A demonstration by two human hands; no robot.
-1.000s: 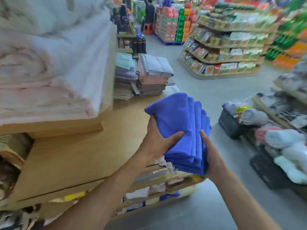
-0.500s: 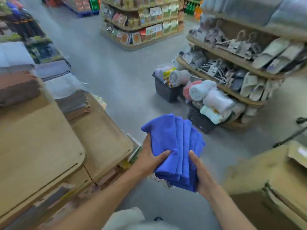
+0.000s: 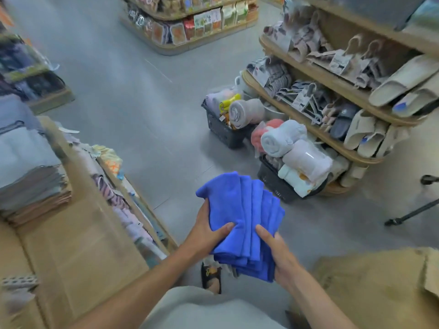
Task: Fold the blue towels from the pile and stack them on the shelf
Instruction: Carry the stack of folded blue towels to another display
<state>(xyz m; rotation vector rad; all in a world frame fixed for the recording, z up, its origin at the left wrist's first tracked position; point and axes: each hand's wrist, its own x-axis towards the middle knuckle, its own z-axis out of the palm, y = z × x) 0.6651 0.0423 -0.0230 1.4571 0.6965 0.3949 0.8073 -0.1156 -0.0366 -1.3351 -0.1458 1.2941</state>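
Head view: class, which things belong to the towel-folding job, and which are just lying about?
Job: blue towels, gripped by left hand and right hand; wooden shelf.
Lying about: grey towel stack, rolled towels, black basket, slippers, tripod leg.

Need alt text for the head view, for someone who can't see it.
The left hand and right hand grip a fanned stack of folded blue towels above a grey shop floor. A wooden shelf with stacked towels lies to the left; baskets of rolled towels and shelved slippers stand to the right.
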